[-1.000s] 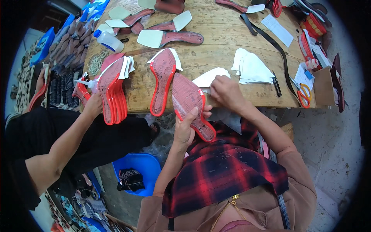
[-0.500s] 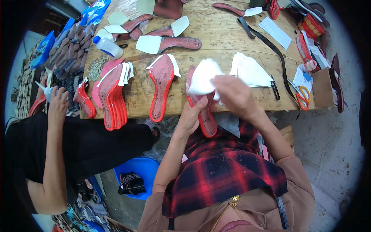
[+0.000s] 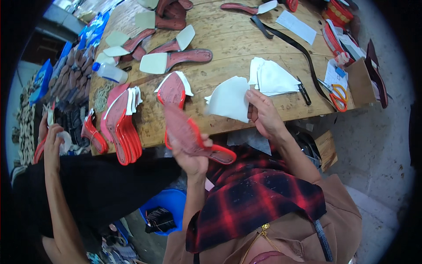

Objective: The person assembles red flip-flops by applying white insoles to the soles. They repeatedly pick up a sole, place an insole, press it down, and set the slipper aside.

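Note:
A pinkish-red shoe insole (image 3: 181, 125) with a glossy red rim is in my left hand (image 3: 191, 162), tilted and partly blurred at the table's front edge. The fingers wrap its narrow middle. My right hand (image 3: 265, 112) pinches the right edge of a thin white fan-shaped sheet (image 3: 229, 97), which hangs over the table's front part. Beyond the held insole lies another insole (image 3: 171, 88) with a white strip round its broad end, partly covered. A stack of similar white sheets (image 3: 277, 77) rests just past my right hand.
Left on the wooden table (image 3: 237, 48) stand overlapping red-rimmed insoles (image 3: 118, 127) and a white bottle (image 3: 110, 72). At the right are a black pen (image 3: 303, 91), a black strap (image 3: 299, 42) and orange-handled scissors (image 3: 338, 97). A co-worker's hand (image 3: 53, 136) is at far left.
The white sheet has come away from the insole and is held apart in my right hand. My left hand has moved left and turned the insole. The view has shifted slightly.

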Motion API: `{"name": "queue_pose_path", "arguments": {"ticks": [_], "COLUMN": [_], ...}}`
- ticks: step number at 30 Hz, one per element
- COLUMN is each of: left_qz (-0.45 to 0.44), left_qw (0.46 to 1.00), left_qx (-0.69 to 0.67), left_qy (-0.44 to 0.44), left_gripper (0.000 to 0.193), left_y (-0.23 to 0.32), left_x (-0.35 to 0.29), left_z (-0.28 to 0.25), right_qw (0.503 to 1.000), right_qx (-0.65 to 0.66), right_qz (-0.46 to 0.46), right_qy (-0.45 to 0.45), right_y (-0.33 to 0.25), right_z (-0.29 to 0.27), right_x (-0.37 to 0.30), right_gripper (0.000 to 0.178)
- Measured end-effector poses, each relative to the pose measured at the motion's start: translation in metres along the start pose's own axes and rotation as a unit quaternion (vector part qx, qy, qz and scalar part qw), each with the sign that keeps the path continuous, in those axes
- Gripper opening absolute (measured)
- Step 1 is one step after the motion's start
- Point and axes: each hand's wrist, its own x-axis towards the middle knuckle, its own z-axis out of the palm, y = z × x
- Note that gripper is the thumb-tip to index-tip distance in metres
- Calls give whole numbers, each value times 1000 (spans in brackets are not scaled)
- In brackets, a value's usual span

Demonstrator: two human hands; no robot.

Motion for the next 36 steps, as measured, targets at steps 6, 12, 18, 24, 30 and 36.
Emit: {"name": "queue_pose_path", "arguments": {"ticks": [6,12,18,24,30,36], "left_qz": [-185,-215,-220,-232,-235,-233], "left_qw": [913,898,909,910,910,906], "left_qx": [278,311,281,240,243,273], "left_qy": [-233,-226,-216,-247,-239,-226], "left_gripper": [34,42,42,34,35,36], "left_y": [12,7,8,4,1,-1], "left_x": [-18,-12,-11,-5,-5,-4], "left_z": [31,21,16,8,7,6], "right_qw": [993,988,987,989,988,986], "right_qx": [16,39,43,33,33,43], "right_qz": [75,95,106,108,110,117], "right_qy": [-89,-116,-109,-95,-103,-112], "right_y": [-6,-10,-8,-8,-7,-9], "right_z": [6,9,12,9,7,6], "right_x": [-12,-20,-18,-18,-16,-16], "right_gripper": [26,27,26,26,26,27]}}
